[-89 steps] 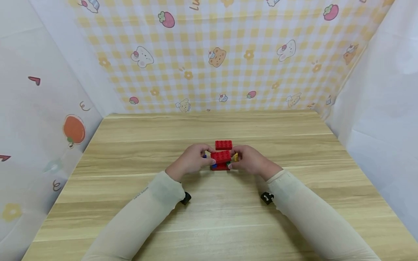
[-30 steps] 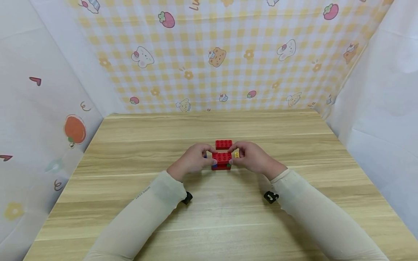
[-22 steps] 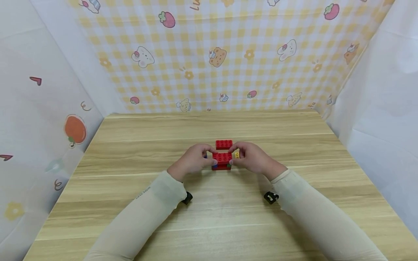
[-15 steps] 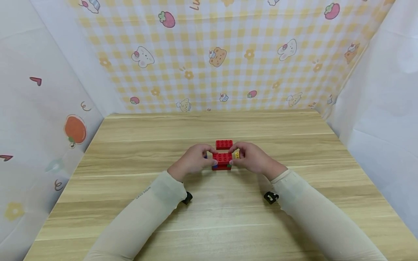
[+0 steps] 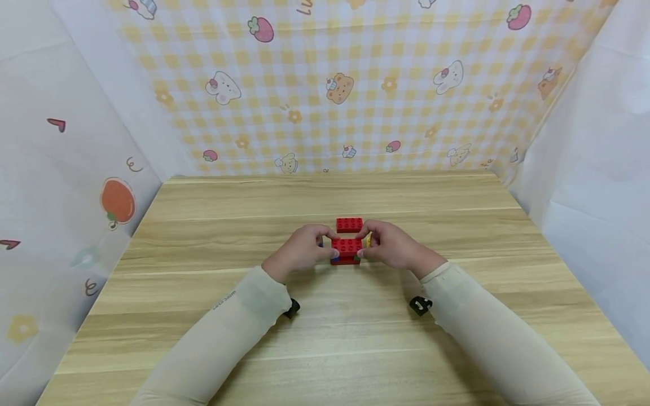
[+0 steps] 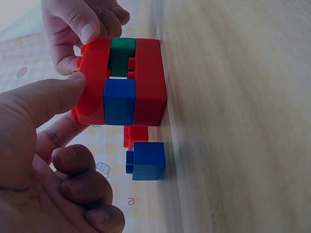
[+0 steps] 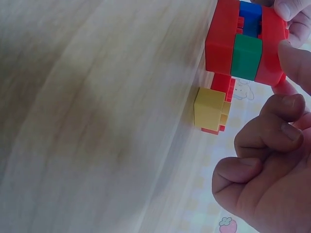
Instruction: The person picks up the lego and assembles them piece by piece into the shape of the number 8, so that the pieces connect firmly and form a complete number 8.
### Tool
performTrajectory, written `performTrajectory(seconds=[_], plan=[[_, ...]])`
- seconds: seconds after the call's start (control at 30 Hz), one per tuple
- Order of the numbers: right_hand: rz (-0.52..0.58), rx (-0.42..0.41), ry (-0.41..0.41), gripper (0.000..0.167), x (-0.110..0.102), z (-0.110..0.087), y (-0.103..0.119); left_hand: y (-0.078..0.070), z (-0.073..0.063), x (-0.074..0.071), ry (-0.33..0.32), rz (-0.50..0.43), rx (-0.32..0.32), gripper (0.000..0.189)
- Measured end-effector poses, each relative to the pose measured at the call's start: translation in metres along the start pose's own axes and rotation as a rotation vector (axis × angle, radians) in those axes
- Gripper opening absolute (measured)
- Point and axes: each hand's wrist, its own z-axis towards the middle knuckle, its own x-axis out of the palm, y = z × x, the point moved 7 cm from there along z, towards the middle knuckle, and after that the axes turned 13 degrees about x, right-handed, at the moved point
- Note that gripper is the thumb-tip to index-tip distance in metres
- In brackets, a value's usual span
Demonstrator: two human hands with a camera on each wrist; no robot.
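A long red building brick (image 5: 347, 246) lies level on top of a small stack. My left hand (image 5: 304, 248) pinches its left end between thumb and index finger, while my right hand (image 5: 388, 246) pinches the right end. Under it, a blue brick (image 6: 119, 101) stands at the left end and a green brick (image 7: 247, 57) at the right, with a gap between them. Another red brick (image 6: 149, 87) forms the bottom layer on the table. The other fingers of both hands curl loosely beside the stack.
A loose red brick (image 5: 349, 225) lies behind the stack. One more blue brick (image 6: 148, 161) stands to the left of it, and a yellow brick (image 7: 210, 108) to the right. The wooden table (image 5: 325, 338) meets a checked cloth (image 5: 315, 84) at the back.
Three seconds ago the top red brick was tilted over the stack; now it sits level on the blue and green bricks. Over the last second the hands have barely moved.
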Motion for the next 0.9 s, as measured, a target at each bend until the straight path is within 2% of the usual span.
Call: performTrajectory(seconds=[0.7,0.9], plan=[[0.082,0.018,0.020,0.025,0.0004,0.0022,-0.0053,0.0013,0.0010,0.0011,0.001,0.010,-0.013,0.031],[0.094,0.023,0.027,0.025,0.0008,0.0030,-0.0072,0.0026,0.0004,0.0012,-0.002,0.010,-0.001,0.032]])
